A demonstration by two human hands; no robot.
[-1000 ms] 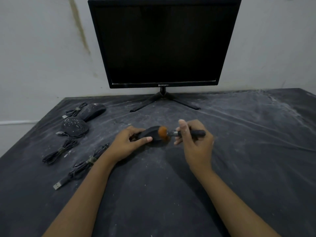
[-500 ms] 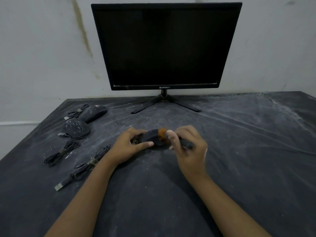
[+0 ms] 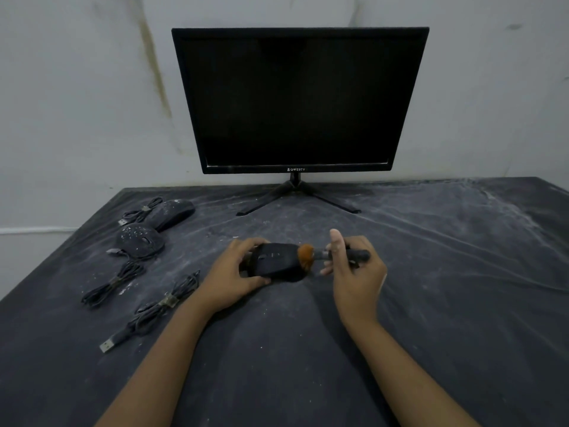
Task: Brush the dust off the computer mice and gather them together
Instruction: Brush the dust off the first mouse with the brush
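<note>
MOVED: right grip [image 3: 354,272], closed on brush [image 3: 306,257], drawn back rightward to the right end of centre-frame mouse [image 3: 277,261] | left grip [image 3: 234,272] clasps that mouse | STATUS: judged mid-brushing; speckled mouse [image 3: 140,241] and farther mouse [image 3: 172,211], left of frame, pending.

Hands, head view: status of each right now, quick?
Left hand: closed, grips the black mouse.
Right hand: closed, holds the brush, bristles against the mouse.

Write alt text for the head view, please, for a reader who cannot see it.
A left hand holds a black mouse on a dusty dark table while the right hand holds an orange-bristled brush against it. Two more dusty mice and bundled cables lie to the left; a dark monitor stands behind.
</note>
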